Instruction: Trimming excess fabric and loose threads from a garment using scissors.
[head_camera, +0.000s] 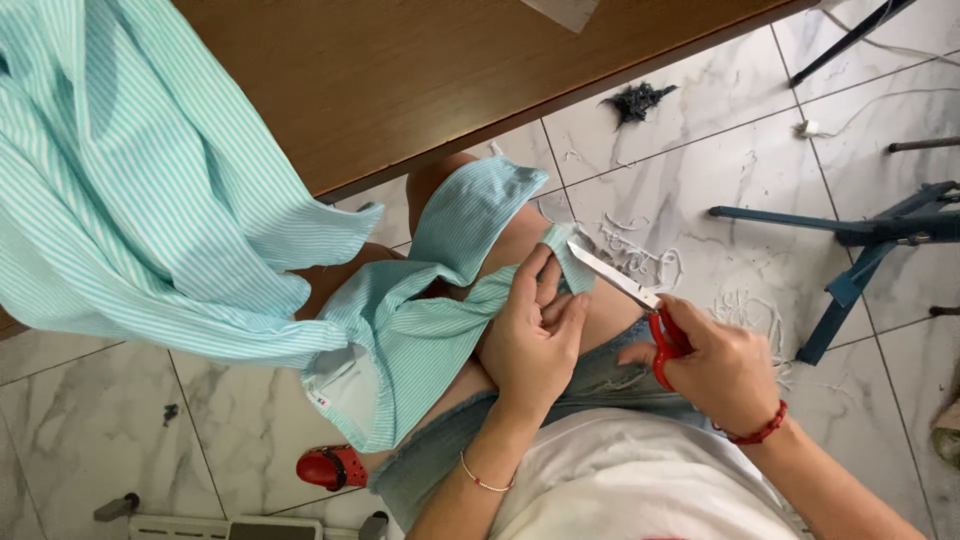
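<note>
Your right hand (722, 372) is closed around the red handles of a pair of scissors (640, 305), fingers through the loops, and the steel blades point up and to the left from that grip, their tips meeting a folded edge of the striped fabric (420, 330). Your left hand (535, 335) sits just left of the blades, pinching that same edge of mint-and-white striped cloth between thumb and fingers (545, 280), so both hands meet at one small corner of the material above your knee.

From the pinch the fabric runs down and left across your thigh, then rises in a broad sweep onto the wooden table (430, 80) beyond your hands. A thin bead bracelet (485, 483) circles your left wrist below the grip, and a red cord bracelet (760, 432) circles your right wrist.

Farther out, white thread clippings (650, 262) lie scattered on the marble-patterned floor tiles (700, 150) just past the scissor tips, with a dark tuft of threads (637, 100) near the table edge. To the right of your scissor hand stands a blue metal frame (860, 240), and below left of the cloth your foot wears a red sandal (333, 467).
</note>
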